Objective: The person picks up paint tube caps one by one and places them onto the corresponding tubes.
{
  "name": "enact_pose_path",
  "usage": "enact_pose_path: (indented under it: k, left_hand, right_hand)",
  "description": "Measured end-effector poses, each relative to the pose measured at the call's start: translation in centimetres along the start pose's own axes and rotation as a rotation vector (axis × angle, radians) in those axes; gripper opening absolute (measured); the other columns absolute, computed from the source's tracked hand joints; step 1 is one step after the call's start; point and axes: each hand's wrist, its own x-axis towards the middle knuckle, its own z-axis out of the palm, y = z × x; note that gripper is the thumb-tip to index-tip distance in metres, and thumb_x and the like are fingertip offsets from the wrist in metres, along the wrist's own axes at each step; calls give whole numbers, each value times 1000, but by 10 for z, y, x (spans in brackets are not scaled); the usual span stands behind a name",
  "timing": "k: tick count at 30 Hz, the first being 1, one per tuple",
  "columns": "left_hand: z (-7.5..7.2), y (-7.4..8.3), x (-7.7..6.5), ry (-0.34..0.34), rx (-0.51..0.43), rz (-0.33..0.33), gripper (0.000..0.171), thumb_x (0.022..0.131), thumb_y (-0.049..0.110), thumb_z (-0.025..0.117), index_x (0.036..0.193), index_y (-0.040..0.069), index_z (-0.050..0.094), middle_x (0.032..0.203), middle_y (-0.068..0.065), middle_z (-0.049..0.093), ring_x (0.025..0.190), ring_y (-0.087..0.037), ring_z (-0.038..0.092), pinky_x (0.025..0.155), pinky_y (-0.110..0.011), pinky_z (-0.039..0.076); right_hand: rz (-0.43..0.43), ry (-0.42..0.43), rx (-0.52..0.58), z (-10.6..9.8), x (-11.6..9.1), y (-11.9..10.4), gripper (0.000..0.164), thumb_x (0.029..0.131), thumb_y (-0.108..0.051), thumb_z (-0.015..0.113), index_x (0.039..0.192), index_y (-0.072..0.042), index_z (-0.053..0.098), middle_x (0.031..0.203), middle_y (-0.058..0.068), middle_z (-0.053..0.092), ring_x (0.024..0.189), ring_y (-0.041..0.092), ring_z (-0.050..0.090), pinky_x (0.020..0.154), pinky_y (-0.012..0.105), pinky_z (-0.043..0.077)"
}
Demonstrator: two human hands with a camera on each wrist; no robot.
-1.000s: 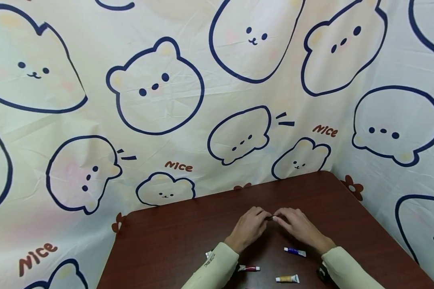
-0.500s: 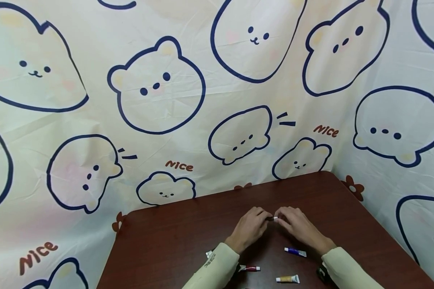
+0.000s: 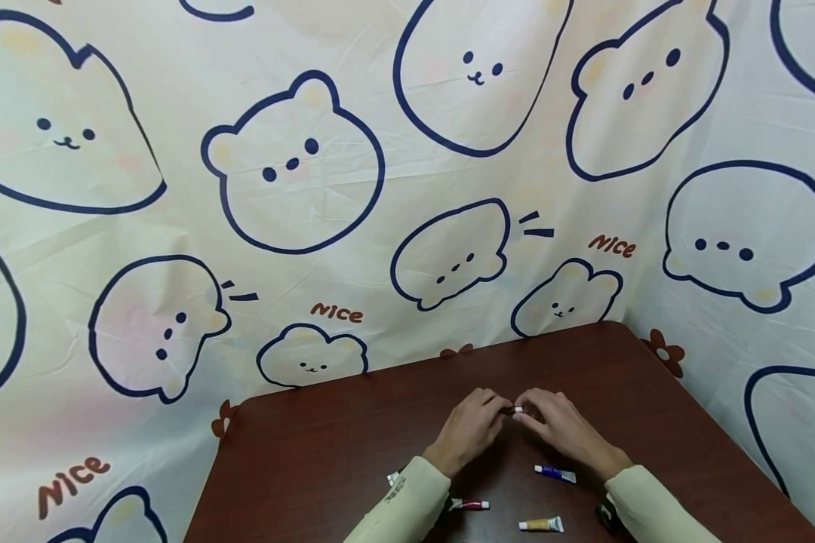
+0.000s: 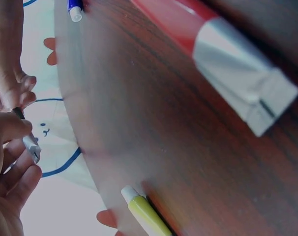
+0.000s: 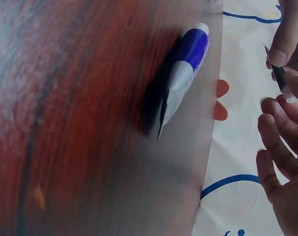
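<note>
Above the far part of the table, both hands meet at a small dark paint tube (image 3: 509, 411) with a white cap (image 3: 518, 409). My left hand (image 3: 467, 430) grips the tube's body, its silver crimped end (image 4: 32, 147) showing past the fingers in the left wrist view. My right hand (image 3: 567, 430) pinches the tube's white cap end between thumb and forefinger. In the right wrist view, the other right fingers (image 5: 274, 142) spread loosely below the dark tube body (image 5: 278, 73).
On the brown table (image 3: 326, 452) lie a blue-purple paint tube (image 3: 555, 473), a red one (image 3: 472, 505) and a gold-yellow one (image 3: 541, 524). A white-ended tube (image 3: 392, 478) is partly behind the left sleeve (image 3: 407, 498). A bear-printed cloth (image 3: 292, 204) hangs behind the table.
Slightly more of the white cap shows between the fingertips. The right fingers have shifted a little around it; the left hand and the tubes on the table stay in place.
</note>
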Motion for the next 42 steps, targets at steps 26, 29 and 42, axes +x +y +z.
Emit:
enact_pose_path:
  k: [26,29,42]
  left_hand:
    - [1,2,-2,-35,37,51,21,104,21,77,124,19,75,117,7,73,105,-7,67,94,-17,55]
    - [2,2,-3,-47,35,43,21,104,21,77,125,19,75,118,7,72,106,-7,67,95,-17,55]
    - [3,7,-4,-175,37,-30,22,105,22,76,127,22,77,121,7,74,110,-6,69,95,-17,57]
  right_hand:
    - [-72,-33,-97,-6,-2,0,8,107,-29,71,101,-28,76,93,-21,70,80,-7,56,78,32,46]
    - [-37,-51,-95,-6,-2,-1,8,107,-28,71,101,-30,76,93,-22,70,82,-5,57,79,33,48]
    - [73,-27,-52,-7,-5,-2,5,105,-28,74,101,-27,75,97,-18,68,87,0,60,76,30,54]
